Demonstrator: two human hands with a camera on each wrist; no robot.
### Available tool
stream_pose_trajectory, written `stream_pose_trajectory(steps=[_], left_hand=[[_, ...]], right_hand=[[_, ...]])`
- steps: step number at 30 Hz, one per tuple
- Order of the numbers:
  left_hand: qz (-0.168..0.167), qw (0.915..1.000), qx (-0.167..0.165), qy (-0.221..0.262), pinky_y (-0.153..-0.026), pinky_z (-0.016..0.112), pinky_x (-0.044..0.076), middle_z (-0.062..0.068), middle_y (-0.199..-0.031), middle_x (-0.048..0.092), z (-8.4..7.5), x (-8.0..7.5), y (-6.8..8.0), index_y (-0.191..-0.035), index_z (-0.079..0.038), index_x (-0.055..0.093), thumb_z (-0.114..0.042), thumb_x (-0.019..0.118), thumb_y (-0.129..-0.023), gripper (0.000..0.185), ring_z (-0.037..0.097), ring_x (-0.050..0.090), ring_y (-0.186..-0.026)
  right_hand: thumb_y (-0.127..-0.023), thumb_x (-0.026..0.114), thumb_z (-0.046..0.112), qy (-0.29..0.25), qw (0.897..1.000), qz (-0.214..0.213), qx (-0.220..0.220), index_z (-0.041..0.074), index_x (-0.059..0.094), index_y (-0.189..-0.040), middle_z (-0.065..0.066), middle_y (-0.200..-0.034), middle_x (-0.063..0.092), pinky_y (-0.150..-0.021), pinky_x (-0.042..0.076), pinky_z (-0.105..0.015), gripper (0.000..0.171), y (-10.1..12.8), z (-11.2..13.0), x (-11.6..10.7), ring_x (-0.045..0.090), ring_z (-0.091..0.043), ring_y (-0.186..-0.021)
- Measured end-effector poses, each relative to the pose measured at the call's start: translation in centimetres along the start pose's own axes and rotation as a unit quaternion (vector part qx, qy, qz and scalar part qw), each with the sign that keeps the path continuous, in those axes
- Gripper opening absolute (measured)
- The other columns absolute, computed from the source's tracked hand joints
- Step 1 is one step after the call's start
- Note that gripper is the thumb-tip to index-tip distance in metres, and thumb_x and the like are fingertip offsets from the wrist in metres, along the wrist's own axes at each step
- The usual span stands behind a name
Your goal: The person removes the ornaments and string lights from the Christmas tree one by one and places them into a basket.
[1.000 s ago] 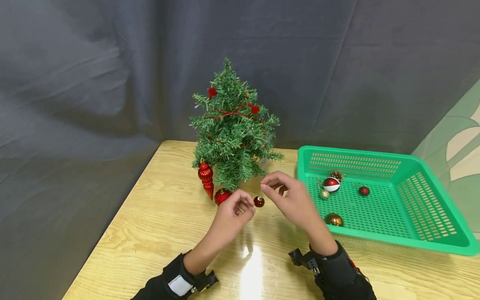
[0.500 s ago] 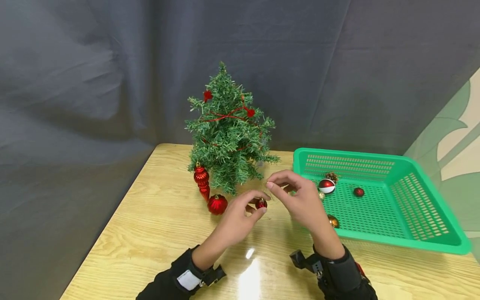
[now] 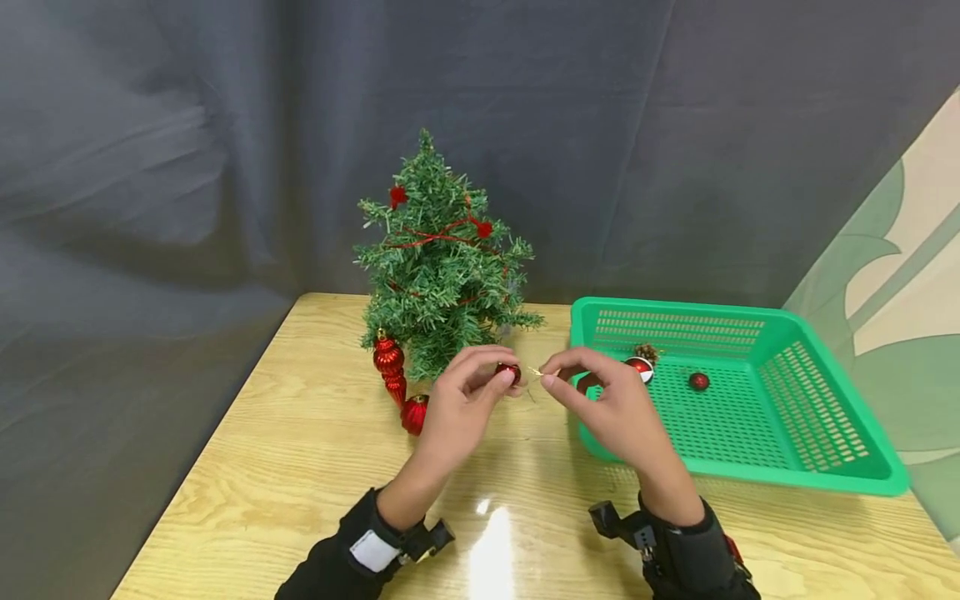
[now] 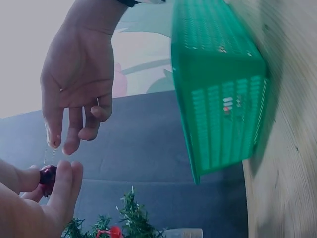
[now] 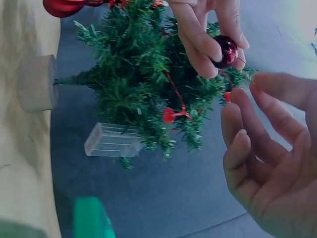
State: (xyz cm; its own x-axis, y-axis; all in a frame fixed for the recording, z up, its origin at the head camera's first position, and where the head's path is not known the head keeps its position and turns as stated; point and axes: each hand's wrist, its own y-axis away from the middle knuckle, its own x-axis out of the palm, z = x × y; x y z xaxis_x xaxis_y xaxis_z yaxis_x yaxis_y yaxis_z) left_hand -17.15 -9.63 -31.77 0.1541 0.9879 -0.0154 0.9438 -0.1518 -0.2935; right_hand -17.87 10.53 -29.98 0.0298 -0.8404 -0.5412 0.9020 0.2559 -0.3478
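Note:
A small dark red shiny bauble (image 5: 228, 51) is pinched between the thumb and fingers of my left hand (image 3: 459, 408), in front of the Christmas tree (image 3: 435, 267). Facing it, my right hand (image 3: 611, 400) pinches the thin gold thread (image 3: 535, 372) of that bauble between thumb and index finger. Both hands are raised over the wooden table, fingertips a short gap apart. Beside the tree's lower left branches are a red spiral ornament (image 3: 390, 367) and a ribbed red ball (image 3: 414, 414), the latter partly behind my left hand.
A green plastic basket (image 3: 795, 480) stands to the right, holding a pine cone (image 3: 646, 353), a red-and-white ball (image 3: 641, 367) and a small red ball (image 3: 699, 381). Red garland winds round the tree. A clear box (image 5: 113, 140) shows near the tree's branches. Dark cloth hangs behind.
The bauble hung by its thread between the hands; my left fingers have closed round it and lifted it slightly. The right hand keeps the thread. The head view has shifted a little.

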Motion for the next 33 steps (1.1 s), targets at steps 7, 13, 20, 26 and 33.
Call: stream_pose_trajectory(steps=[7, 13, 20, 26, 33], left_hand=[[0.015, 0.9961, -0.057, 0.066, -0.090, 0.024, 0.057, 0.021, -0.134, 0.053, -0.6, -0.2, 0.1, -0.136, -0.005, 0.059, 0.003, 0.065, -0.092, 0.045, 0.029, 0.066, -0.117], [0.047, 0.9939, -0.054, 0.084, -0.087, 0.030, 0.059, 0.024, -0.124, 0.062, -0.5, -0.4, 0.1, -0.135, -0.003, 0.059, -0.012, 0.069, -0.092, 0.045, 0.011, 0.071, -0.099], [0.060, 0.9951, -0.042, 0.067, -0.074, 0.023, 0.057, 0.012, -0.103, 0.067, -0.3, -0.6, 0.4, -0.129, 0.002, 0.062, -0.039, 0.072, -0.086, 0.060, 0.007, 0.067, -0.081], [0.103, 0.9926, -0.035, 0.053, -0.071, 0.020, 0.052, 0.016, -0.106, 0.064, 0.1, -0.6, 0.4, -0.126, 0.006, 0.063, -0.039, 0.063, -0.094, 0.055, 0.007, 0.065, -0.077], [0.116, 0.9912, -0.057, 0.028, -0.071, 0.023, 0.051, 0.003, -0.100, 0.063, -0.2, -0.8, 0.3, -0.122, 0.006, 0.065, -0.034, 0.060, -0.099, 0.046, 0.008, 0.063, -0.075]], right_hand=[[-0.091, 0.073, 0.015, 0.018, 0.995, 0.007, -0.097, 0.024, 0.073, -0.101, 0.010, -0.099, 0.070, -0.067, 0.049, -0.024, 0.013, 0.3, 0.5, 0.3, 0.058, -0.004, -0.081], [-0.084, 0.080, 0.012, 0.046, 0.981, -0.038, -0.182, 0.026, 0.075, -0.097, 0.004, -0.112, 0.069, -0.067, 0.045, -0.023, 0.020, 0.2, 0.6, 0.8, 0.059, -0.006, -0.087], [-0.091, 0.074, 0.028, 0.026, 0.953, -0.072, -0.292, 0.021, 0.077, -0.094, -0.007, -0.120, 0.069, -0.091, 0.047, -0.019, 0.008, -0.1, 0.6, 1.2, 0.064, -0.022, -0.111], [-0.095, 0.068, 0.029, 0.005, 0.943, -0.063, -0.326, 0.012, 0.073, -0.097, -0.009, -0.106, 0.073, -0.093, 0.049, -0.014, 0.019, -0.4, 0.3, 1.4, 0.068, -0.020, -0.099], [-0.090, 0.074, 0.025, 0.035, 0.958, -0.028, -0.284, 0.011, 0.070, -0.119, -0.004, -0.114, 0.072, -0.096, 0.049, -0.017, 0.033, -0.3, 0.0, 1.2, 0.067, -0.018, -0.107]])
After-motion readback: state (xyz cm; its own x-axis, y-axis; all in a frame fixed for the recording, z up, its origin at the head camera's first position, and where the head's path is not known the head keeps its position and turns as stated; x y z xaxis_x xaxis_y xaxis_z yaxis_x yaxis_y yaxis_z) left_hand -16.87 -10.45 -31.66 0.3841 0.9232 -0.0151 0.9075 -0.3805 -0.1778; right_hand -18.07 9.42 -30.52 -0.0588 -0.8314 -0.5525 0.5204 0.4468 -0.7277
